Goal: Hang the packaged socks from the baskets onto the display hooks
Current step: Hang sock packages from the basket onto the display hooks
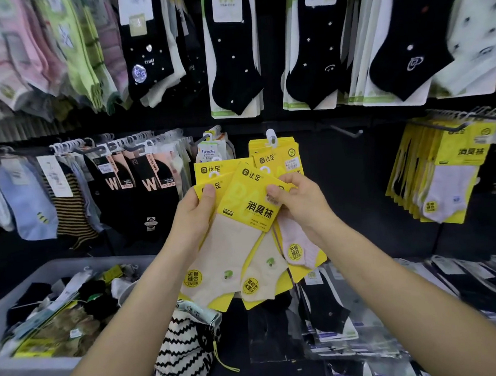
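- Several yellow-carded sock packs (244, 217) are fanned out in front of the display wall, held up by both hands at about the middle of the view.
- Left hand (195, 217) grips the left edge of the fan, thumb pressed on a yellow header card.
- Right hand (300, 205) is pinching the top right corner of the front pack, thumb on the card and fingers curled behind it.
- Front packs hold cream socks, and a pink pair peeks out at the right, under the right hand.
- Just behind the fan, a display hook (271, 135) already carries a stack of matching yellow packs (279, 154).
- Next hook over to the right (348, 132) looks bare.
- Grey basket (21, 300) down at the lower left is full of mixed packaged socks.
- A zigzag-striped bag (183, 343) sits below the hands.
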`<control>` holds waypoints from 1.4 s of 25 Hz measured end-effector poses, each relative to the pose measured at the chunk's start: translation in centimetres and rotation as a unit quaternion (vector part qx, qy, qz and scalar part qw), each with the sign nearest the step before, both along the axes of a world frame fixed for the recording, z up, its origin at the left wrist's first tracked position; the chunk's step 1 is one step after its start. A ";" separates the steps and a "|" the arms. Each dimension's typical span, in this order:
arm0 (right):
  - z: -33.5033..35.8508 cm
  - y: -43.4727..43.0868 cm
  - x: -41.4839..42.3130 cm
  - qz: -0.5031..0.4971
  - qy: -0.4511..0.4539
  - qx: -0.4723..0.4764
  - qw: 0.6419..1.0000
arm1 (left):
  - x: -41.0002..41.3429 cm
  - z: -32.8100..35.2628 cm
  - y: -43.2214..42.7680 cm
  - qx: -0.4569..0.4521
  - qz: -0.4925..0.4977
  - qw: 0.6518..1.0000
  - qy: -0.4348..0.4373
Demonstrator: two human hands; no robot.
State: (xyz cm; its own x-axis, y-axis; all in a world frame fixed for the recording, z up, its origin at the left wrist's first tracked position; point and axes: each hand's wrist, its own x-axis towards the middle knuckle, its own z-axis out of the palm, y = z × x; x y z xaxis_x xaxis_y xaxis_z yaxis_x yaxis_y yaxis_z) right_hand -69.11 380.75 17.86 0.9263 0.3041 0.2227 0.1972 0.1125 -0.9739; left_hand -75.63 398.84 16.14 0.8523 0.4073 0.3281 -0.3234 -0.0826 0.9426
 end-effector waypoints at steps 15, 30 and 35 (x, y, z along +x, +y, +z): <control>2.5 -0.6 1.2 -0.088 -0.081 -0.038 0.992 | -2.3 1.3 3.0 0.058 0.102 0.993 -0.023; 5.6 -1.4 2.3 -0.114 -0.114 -0.055 0.985 | -1.6 1.1 2.1 0.052 0.093 0.994 -0.004; 5.1 -0.7 3.5 -0.147 -0.087 -0.094 0.981 | -1.7 0.9 2.2 0.058 0.094 0.994 -0.004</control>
State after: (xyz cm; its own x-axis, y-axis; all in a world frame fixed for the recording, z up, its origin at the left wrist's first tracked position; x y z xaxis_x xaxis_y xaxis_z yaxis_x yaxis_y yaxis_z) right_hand -65.65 380.06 23.00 0.9331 0.0801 0.3505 0.3590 -0.1519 -0.9209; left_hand -77.36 401.03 17.01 0.7621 0.5185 0.3878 -0.2985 -0.2501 0.9211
